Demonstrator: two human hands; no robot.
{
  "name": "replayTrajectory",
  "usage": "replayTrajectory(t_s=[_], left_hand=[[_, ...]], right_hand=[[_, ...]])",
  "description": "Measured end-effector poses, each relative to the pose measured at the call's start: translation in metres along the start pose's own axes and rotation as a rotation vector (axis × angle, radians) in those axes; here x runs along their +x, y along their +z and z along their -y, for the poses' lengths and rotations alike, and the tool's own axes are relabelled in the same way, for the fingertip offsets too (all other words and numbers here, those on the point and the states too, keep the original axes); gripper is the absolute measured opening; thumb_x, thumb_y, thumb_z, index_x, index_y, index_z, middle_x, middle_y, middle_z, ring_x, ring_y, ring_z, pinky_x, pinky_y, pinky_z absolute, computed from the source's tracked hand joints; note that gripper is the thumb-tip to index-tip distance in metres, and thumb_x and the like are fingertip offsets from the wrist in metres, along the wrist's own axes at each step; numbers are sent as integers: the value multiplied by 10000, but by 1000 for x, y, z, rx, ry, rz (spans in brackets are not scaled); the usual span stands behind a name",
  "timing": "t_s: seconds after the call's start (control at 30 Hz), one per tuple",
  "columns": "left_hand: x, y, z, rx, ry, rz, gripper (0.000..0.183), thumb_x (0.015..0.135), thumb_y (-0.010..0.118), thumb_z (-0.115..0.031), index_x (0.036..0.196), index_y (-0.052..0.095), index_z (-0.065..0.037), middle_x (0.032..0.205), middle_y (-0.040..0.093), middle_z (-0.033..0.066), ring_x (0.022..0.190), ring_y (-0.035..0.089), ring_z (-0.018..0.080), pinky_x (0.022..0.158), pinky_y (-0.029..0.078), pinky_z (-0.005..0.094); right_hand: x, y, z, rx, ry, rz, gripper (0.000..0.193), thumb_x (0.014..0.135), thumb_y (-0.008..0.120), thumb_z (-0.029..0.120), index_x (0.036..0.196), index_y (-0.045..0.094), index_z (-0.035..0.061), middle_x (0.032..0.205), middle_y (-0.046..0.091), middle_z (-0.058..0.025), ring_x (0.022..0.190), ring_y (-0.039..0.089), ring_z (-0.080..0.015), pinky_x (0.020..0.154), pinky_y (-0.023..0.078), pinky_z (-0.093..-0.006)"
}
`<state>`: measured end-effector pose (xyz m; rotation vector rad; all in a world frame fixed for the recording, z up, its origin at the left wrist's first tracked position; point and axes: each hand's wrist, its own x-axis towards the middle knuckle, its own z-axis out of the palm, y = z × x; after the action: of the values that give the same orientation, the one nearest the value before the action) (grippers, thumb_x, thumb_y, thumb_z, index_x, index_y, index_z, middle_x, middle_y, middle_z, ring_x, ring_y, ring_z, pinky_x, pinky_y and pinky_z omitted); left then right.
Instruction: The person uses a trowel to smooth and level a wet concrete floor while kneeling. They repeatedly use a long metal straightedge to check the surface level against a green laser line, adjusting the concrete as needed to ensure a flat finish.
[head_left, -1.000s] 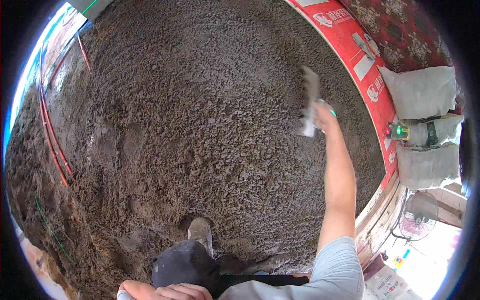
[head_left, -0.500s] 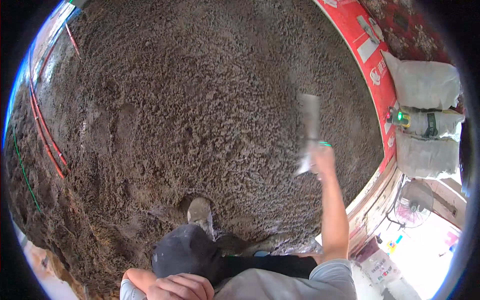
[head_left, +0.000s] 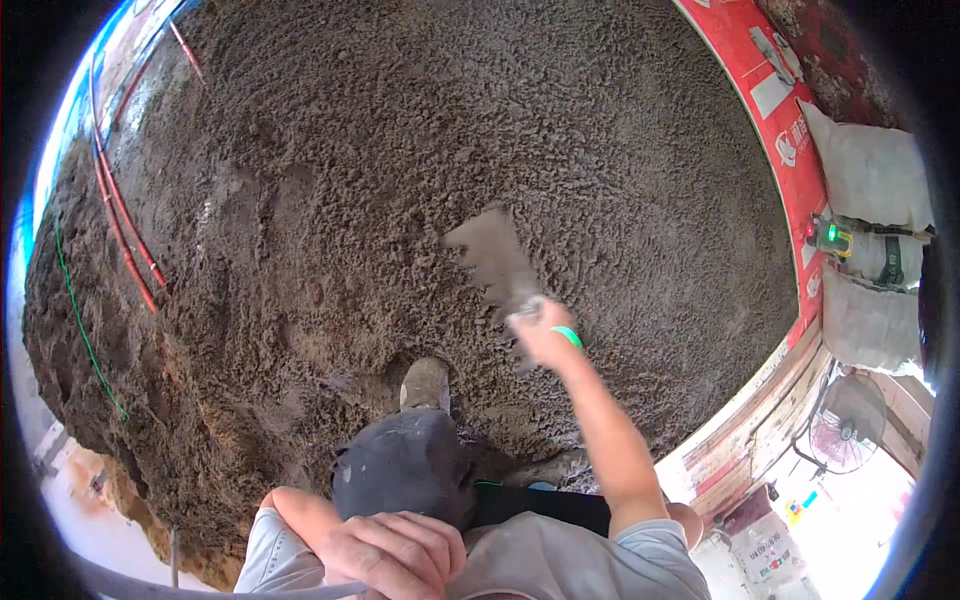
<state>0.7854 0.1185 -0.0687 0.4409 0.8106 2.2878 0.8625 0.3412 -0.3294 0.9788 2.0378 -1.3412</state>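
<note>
My right hand [head_left: 542, 332], with a green band at the wrist, is closed round the handle of a flat, broad-bladed trowel [head_left: 492, 252]. The blade tilts up and leftward over rough, dark wet mortar [head_left: 350, 190]; its left edge looks ragged, slightly blurred or partly covered. Whether the whole blade touches the surface I cannot tell. Close to my body, beside my bent dark-clad knee [head_left: 400, 470], my left hand [head_left: 395, 555] is curled with its fingers together; its palm side is hidden. A mud-coated shoe [head_left: 426, 385] presses into the mortar just beyond the knee.
Red pipes [head_left: 120, 220] and a green line [head_left: 80, 320] lie at the left. A red board [head_left: 790, 170] borders the mortar on the right. Beyond it are pale sacks [head_left: 875, 320], a small device with a green light [head_left: 832, 237] and a fan [head_left: 845, 425].
My right hand has swung the trowel leftward and nearer, and the blade now slants left. My left hand stays curled near the knee. The whole view has shifted slightly.
</note>
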Motion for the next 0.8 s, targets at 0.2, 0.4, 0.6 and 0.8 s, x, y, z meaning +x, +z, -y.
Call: replayTrajectory(t_s=[0.2, 0.4, 0.6, 0.8], left_hand=[[1, 20, -9, 4, 24, -172, 165, 893, 653, -150, 903, 675, 14, 610, 604, 83, 497, 517, 189, 474, 403, 321], [-11, 21, -7, 16, 56, -160, 239, 932, 606, -228, 913, 677, 0, 611, 608, 80, 485, 496, 177, 472, 398, 316], [-11, 19, -13, 17, 89, -157, 252, 956, 557, -230, 925, 663, -4, 609, 600, 67, 481, 488, 169, 474, 394, 313], [-11, 16, -19, 43, 111, -178, 281, 974, 522, -251, 900, 652, -12, 613, 594, 60, 485, 494, 169, 473, 394, 314]], right_hand=[[-42, 83, 40, -84, -435, 305, 481, 834, 630, 453, 1029, 561, 19, 981, 631, -203, 933, 616, -369, 763, 475, -443], [13, 48, 45, -542, -452, 168, 343, 916, 471, 308, 1044, 478, -10, 830, 630, -294, 772, 625, -445, 684, 478, -540], [131, -103, 51, -589, -450, -516, 473, 915, 502, 338, 1250, 474, 6, 991, 637, -278, 925, 625, -420, 795, 486, -493], [203, -204, 70, -362, -183, -604, 535, 780, 640, 393, 1100, 603, -34, 990, 668, -244, 935, 650, -388, 829, 506, -454]])
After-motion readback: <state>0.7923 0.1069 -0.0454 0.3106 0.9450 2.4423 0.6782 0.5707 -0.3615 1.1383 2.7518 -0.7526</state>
